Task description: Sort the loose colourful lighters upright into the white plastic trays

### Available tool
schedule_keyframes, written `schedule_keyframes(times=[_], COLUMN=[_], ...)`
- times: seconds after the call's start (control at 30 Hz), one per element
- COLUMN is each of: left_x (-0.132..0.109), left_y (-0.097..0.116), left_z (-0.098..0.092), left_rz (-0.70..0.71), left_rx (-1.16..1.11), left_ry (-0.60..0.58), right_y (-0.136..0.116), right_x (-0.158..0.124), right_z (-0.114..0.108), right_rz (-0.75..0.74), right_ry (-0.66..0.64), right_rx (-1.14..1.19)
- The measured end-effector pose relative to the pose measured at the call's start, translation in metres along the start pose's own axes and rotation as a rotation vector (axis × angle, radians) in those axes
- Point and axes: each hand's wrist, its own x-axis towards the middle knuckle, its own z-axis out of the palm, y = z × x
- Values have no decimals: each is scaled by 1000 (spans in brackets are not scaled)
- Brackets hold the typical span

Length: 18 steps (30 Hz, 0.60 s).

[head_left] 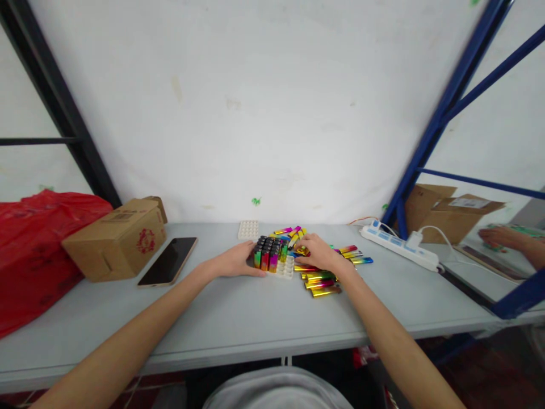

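Observation:
A white tray with round pockets [285, 269] lies on the table before me. In its left part, several lighters [269, 249] with black tops and shiny coloured bodies stand upright in tight rows; pockets at its right end show bare. My left hand [239, 260] curves around the tray's left side, thumb along the front edge, steadying it. To the right is a loose pile of shiny gold, pink, green and blue lighters [321, 283], lying flat. My right hand [319, 251] is bent over that pile beside the tray, its fingers closed around a gold lighter [302, 250], partly hidden.
Another white pocketed tray [248, 229] lies near the wall. On the left are a phone [168, 262], a cardboard box [117, 238] and a red bag [42, 250]. A power strip [400, 245] and blue frame [443, 119] stand right. Beyond it is another person's hand [502, 237].

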Motion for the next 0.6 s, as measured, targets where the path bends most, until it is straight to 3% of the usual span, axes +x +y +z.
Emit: schedule_keyframes(times=[0.33, 0.47, 0.6], left_x=[1, 1, 0], left_y=[-3, -4, -3], left_z=[0, 1, 1], left_rz=[-2, 4, -1], left_rx=[-5, -1, -13], left_ry=[1, 10, 22], right_y=[-4, -3, -1], right_x=[0, 2, 4], right_z=[10, 3, -7], right_rz=[13, 30, 163], right_ry=[16, 163, 339], right_rx=[-53, 107, 441])
